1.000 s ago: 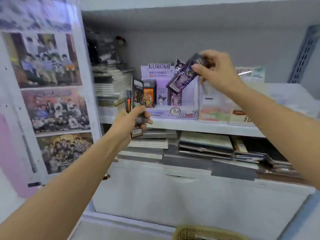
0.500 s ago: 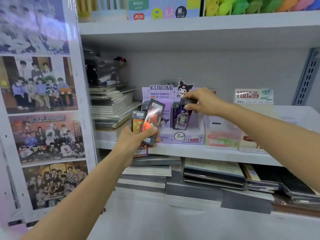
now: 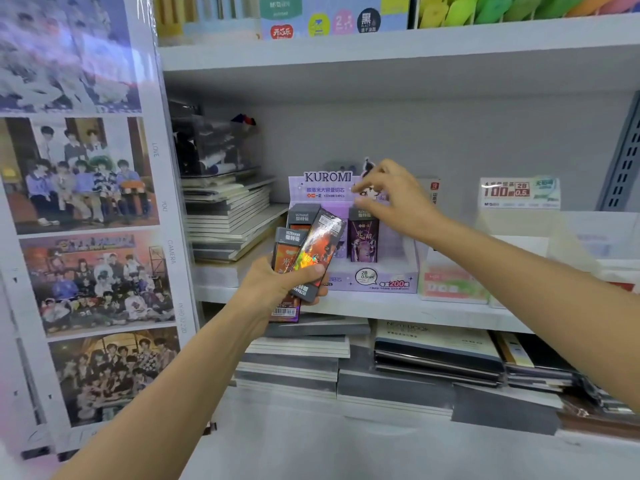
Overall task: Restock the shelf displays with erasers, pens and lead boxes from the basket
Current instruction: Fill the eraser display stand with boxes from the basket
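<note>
The purple display box reads KUROMI, 2B 0.5mm and 200. The left hand grips a fan of orange lead boxes marked ULTRAMAN, and its fingers hide their lower print. The right hand hovers with loose fingers, holding nothing. A purple lead box stands in the display at the hand's 7 o'clock, just below the fingertips.

Bright, cool, even light. Left of the Kuromi display box, glare whitens the top of the glossy poster sheet. Above the box, the shelf underside lies in soft shadow. In front of it, the holographic lead box glints. Right of it, pale display boxes look washed out, and the slotted upright leans with lens distortion.
</note>
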`<act>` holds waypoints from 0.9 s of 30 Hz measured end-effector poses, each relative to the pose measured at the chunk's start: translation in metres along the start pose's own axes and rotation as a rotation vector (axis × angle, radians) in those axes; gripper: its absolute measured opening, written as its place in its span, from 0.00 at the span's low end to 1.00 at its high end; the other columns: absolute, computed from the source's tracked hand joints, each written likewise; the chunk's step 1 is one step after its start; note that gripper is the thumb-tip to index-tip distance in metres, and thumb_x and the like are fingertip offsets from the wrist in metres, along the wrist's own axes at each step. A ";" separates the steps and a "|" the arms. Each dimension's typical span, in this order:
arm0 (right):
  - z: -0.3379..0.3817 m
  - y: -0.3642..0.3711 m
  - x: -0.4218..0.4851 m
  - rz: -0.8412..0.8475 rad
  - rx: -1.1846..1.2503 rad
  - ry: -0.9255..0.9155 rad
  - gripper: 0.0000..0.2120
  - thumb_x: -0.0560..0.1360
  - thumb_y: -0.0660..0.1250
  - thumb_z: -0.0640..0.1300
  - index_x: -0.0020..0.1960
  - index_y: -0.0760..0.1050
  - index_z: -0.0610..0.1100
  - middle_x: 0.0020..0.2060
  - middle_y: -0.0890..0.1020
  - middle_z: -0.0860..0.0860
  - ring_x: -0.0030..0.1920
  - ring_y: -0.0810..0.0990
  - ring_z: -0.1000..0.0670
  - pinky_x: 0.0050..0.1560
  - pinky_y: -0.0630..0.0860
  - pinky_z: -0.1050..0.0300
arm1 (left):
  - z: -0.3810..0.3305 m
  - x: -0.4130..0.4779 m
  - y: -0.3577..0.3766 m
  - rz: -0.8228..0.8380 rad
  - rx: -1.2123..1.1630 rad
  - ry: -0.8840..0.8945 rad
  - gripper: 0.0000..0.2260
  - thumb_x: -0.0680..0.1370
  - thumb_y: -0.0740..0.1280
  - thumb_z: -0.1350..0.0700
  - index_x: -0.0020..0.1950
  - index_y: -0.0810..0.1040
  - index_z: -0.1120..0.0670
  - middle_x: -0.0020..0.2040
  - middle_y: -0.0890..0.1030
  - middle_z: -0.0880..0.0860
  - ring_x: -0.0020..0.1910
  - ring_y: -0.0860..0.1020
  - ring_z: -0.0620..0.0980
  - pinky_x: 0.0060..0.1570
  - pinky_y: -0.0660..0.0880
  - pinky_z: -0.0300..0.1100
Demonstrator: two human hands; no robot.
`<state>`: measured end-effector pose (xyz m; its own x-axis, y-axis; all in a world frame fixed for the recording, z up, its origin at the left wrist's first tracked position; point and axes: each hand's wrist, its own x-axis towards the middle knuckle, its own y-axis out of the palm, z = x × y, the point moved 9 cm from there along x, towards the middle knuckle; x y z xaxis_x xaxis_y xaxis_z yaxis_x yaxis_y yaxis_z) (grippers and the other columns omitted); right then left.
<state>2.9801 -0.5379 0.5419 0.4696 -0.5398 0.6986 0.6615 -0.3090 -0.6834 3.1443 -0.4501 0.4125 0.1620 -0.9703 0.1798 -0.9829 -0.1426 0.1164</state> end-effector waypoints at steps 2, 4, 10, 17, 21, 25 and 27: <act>0.019 -0.005 -0.007 0.078 0.326 -0.012 0.14 0.77 0.67 0.51 0.62 0.77 0.52 0.55 0.76 0.56 0.52 0.77 0.56 0.55 0.75 0.58 | -0.003 -0.001 0.010 0.045 0.016 0.010 0.15 0.69 0.76 0.61 0.53 0.79 0.62 0.44 0.85 0.61 0.39 0.85 0.57 0.36 0.81 0.43; 0.038 0.003 -0.018 0.250 0.419 -0.041 0.13 0.76 0.70 0.47 0.60 0.79 0.52 0.54 0.81 0.55 0.52 0.80 0.56 0.54 0.78 0.58 | -0.005 -0.003 0.020 0.070 0.035 0.008 0.18 0.66 0.77 0.59 0.53 0.79 0.62 0.43 0.85 0.61 0.38 0.84 0.56 0.34 0.80 0.43; 0.015 -0.024 -0.037 0.122 0.597 0.111 0.08 0.74 0.71 0.35 0.53 0.81 0.38 0.44 0.84 0.46 0.40 0.82 0.57 0.45 0.77 0.66 | -0.015 -0.010 0.020 0.038 -0.212 0.040 0.11 0.66 0.74 0.61 0.48 0.84 0.58 0.46 0.85 0.60 0.35 0.84 0.50 0.28 0.76 0.36; 0.014 -0.002 -0.077 0.399 0.671 0.212 0.10 0.73 0.72 0.39 0.53 0.77 0.41 0.48 0.83 0.41 0.44 0.84 0.48 0.45 0.81 0.58 | -0.026 -0.014 0.009 -0.249 -0.175 0.137 0.04 0.73 0.72 0.64 0.42 0.79 0.57 0.29 0.81 0.53 0.25 0.76 0.46 0.26 0.73 0.35; 0.028 0.000 -0.075 0.350 0.695 0.149 0.18 0.77 0.69 0.43 0.65 0.72 0.47 0.46 0.84 0.45 0.50 0.83 0.48 0.54 0.80 0.54 | -0.037 -0.013 0.029 -0.198 -0.016 0.214 0.04 0.73 0.72 0.65 0.45 0.78 0.60 0.28 0.80 0.52 0.25 0.76 0.46 0.26 0.72 0.37; 0.030 -0.012 -0.062 0.299 0.599 0.121 0.15 0.77 0.68 0.39 0.63 0.75 0.47 0.46 0.84 0.41 0.48 0.84 0.47 0.53 0.81 0.53 | -0.038 -0.010 0.046 -0.083 0.018 0.185 0.05 0.73 0.73 0.62 0.47 0.79 0.57 0.34 0.84 0.53 0.29 0.80 0.48 0.29 0.75 0.37; 0.015 -0.030 -0.050 0.200 0.601 0.198 0.13 0.76 0.68 0.38 0.60 0.73 0.44 0.47 0.85 0.42 0.46 0.84 0.47 0.49 0.82 0.53 | -0.032 -0.006 0.048 -0.039 -0.074 0.091 0.04 0.76 0.69 0.60 0.50 0.78 0.58 0.38 0.85 0.55 0.32 0.82 0.49 0.29 0.76 0.38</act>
<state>2.9454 -0.4897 0.5310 0.5384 -0.6931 0.4792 0.8109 0.2716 -0.5183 3.0990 -0.4447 0.4478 0.2105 -0.9419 0.2616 -0.9672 -0.1617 0.1960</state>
